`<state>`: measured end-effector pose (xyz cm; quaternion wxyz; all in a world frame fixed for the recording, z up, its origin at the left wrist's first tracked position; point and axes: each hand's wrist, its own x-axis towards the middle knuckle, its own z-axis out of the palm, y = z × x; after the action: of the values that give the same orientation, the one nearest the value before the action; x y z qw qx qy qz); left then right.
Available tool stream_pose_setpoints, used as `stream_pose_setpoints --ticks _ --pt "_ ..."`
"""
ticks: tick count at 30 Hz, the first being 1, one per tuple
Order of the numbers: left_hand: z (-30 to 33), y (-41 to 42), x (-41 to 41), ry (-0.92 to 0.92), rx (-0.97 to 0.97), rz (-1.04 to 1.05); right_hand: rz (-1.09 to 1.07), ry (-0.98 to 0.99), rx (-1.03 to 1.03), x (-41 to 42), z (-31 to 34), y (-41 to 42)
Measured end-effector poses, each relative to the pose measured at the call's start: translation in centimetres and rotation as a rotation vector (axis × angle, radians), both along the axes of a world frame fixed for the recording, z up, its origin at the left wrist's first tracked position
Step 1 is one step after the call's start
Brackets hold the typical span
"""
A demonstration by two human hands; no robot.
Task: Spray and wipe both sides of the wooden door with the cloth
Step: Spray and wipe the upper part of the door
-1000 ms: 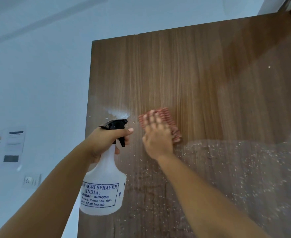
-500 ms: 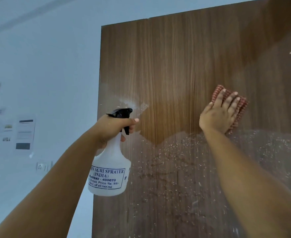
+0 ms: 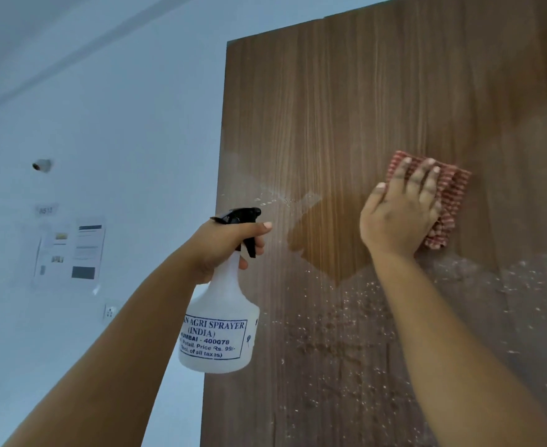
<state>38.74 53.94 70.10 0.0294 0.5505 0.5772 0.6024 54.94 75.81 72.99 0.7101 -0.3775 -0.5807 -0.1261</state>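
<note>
The wooden door point(image 3: 378, 91) fills the right of the view; its lower half is wet with droplets and streaks. My right hand point(image 3: 401, 211) presses a red-and-white striped cloth point(image 3: 452, 195) flat against the door with straight fingers. My left hand point(image 3: 223, 243) grips the neck of a white spray bottle point(image 3: 220, 330) with a black trigger head, held just left of the door's edge and pointed at the door. A faint mist hangs in front of the nozzle.
A pale blue wall point(image 3: 120, 124) lies left of the door. It bears taped papers point(image 3: 72, 253), a small label, a wall socket point(image 3: 109, 312) and a small camera-like fitting point(image 3: 41, 165).
My right hand slid the cloth rightwards across the door, from beside the sprayer to the middle-right, then stayed at about that height. The left hand keeps the bottle raised by the door's edge.
</note>
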Motion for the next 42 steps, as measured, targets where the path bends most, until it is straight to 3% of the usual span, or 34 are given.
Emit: stream_pose_setpoints --ticks 7,10,12,14,16,20,23,25,29,31,34,36,39,42 --pt "-0.2 0.4 -2.4 -0.024 0.069 0.055 0.084 -0.456 0.185 -11.0 0.2 -5.1" --pt "0.2 0.6 -3.9 -0.015 0.061 0.067 0.204 -0.616 0.148 -12.2 1.1 -6.6" --pt "0.8 0.5 -4.6 0.000 0.064 0.047 0.144 -0.660 0.198 -11.0 2.0 -6.5" --pt "1.4 0.2 -5.3 0.018 0.075 0.010 0.009 -0.612 0.257 -9.6 2.9 -5.7" --pt "1.9 0.0 -5.8 0.043 0.077 -0.004 -0.068 -0.433 0.229 -8.1 3.7 -4.4" --pt "2.3 -0.8 -7.4 0.064 0.065 -0.058 -0.087 -0.044 0.079 -6.2 4.2 -2.5" --pt "2.3 -1.4 -9.0 0.047 0.070 -0.122 -0.032 0.144 -0.076 -7.7 4.0 -2.9" --pt "2.4 -2.0 -10.4 0.042 0.087 -0.160 -0.048 0.095 -0.061 -11.8 3.3 -5.0" --pt "2.5 -2.5 -12.3 0.040 0.103 -0.200 -0.094 -0.397 0.231 -21.1 -2.5 -8.3" --pt "2.4 -2.5 -13.4 0.023 0.091 -0.217 -0.070 -0.598 0.304 -22.5 -4.6 -8.6" --pt "2.7 -2.2 -14.3 0.034 0.082 -0.238 -0.161 -0.764 0.351 -20.8 -1.9 -8.1" --pt "3.0 -1.9 -14.6 0.046 0.083 -0.244 -0.239 -0.674 0.313 -19.1 1.8 -7.4" --pt "2.9 -1.7 -15.4 0.073 0.074 -0.232 -0.210 -0.387 0.153 -15.3 7.2 -6.1" --pt "2.9 -1.6 -16.3 0.072 0.075 -0.256 -0.175 -0.236 0.041 -15.0 9.1 -6.0"
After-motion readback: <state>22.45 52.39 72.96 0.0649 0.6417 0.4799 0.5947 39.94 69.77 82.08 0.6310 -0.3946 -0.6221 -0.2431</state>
